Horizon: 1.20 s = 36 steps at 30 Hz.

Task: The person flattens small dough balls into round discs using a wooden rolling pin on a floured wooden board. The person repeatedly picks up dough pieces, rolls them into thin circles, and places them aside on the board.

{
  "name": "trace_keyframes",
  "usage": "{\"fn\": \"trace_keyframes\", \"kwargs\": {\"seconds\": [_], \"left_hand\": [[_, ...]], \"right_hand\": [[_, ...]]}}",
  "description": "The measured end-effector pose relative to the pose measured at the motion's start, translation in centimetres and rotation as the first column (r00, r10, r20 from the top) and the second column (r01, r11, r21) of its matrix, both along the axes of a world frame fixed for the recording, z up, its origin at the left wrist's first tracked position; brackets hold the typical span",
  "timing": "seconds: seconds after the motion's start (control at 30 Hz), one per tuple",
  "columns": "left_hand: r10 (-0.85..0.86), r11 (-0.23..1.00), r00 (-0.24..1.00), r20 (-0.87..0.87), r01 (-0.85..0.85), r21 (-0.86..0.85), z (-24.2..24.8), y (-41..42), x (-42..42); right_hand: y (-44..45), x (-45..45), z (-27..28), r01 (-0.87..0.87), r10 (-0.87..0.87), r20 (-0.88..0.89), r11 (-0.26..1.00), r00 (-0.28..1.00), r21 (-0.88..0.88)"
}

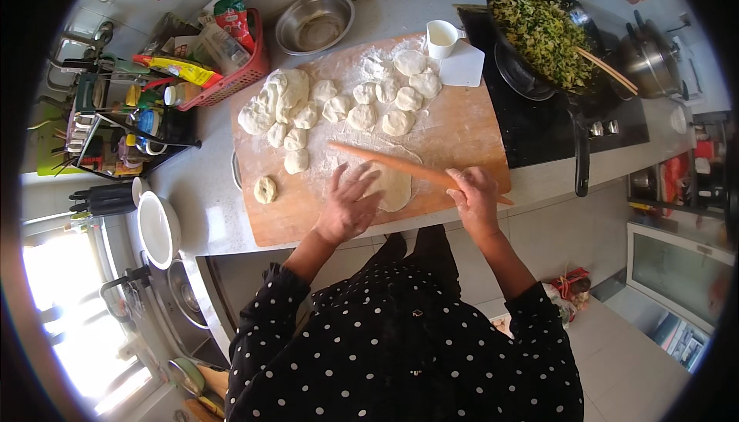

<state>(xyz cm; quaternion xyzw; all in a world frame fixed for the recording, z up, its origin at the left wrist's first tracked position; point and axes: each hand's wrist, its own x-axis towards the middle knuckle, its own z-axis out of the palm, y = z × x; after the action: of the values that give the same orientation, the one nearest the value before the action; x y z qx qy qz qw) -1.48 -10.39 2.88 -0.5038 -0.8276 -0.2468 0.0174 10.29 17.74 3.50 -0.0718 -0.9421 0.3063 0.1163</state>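
A tapered wooden rolling pin lies slantwise over a flat round of rolled dough near the board's front edge. My right hand grips the pin close to its right end. Fingers spread, my left hand hovers at or over the left side of the dough round; whether it touches the dough I cannot tell. Behind the pin, several small dough pieces sit on the floured wooden board. A larger dough lump rests at the back left, and a dough ring lies alone at the front left.
A white cup and a white scraper are at the board's back right corner. Beyond them, a wok of chopped greens stands on the black cooktop, its handle jutting forward. A steel basin and red basket stand behind the board.
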Motion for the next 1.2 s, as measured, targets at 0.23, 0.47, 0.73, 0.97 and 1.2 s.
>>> {"fn": "trace_keyframes", "kwargs": {"seconds": [0.23,0.47,0.73,0.97,1.2], "left_hand": [[0.459,0.865,0.887,-0.046,-0.459,-0.203,-3.1,-0.6,0.5],[0.495,0.793,0.859,-0.132,-0.509,-0.334,-1.8,1.9,-3.5],[0.391,0.88,0.914,0.103,-0.339,-0.333,-0.9,-0.7,5.1],[0.462,0.884,0.881,-0.097,-0.467,-0.029,-0.5,2.0,-0.4],[0.256,0.966,0.961,-0.108,-0.258,-0.004,-3.5,3.6,2.9]], "right_hand": [[-1.9,-3.4,-1.7,-0.247,0.262,-0.134,0.962,0.956,0.119],[1.1,-6.8,-3.1,-0.244,0.253,-0.19,0.967,0.949,0.07],[0.5,-2.5,-2.4,-0.294,0.305,-0.126,0.951,0.944,0.094],[-0.3,-7.8,-2.5,-0.266,0.282,-0.178,0.958,0.943,0.106],[-0.2,-6.6,-3.8,-0.181,0.187,-0.082,0.98,0.979,0.083]]}}
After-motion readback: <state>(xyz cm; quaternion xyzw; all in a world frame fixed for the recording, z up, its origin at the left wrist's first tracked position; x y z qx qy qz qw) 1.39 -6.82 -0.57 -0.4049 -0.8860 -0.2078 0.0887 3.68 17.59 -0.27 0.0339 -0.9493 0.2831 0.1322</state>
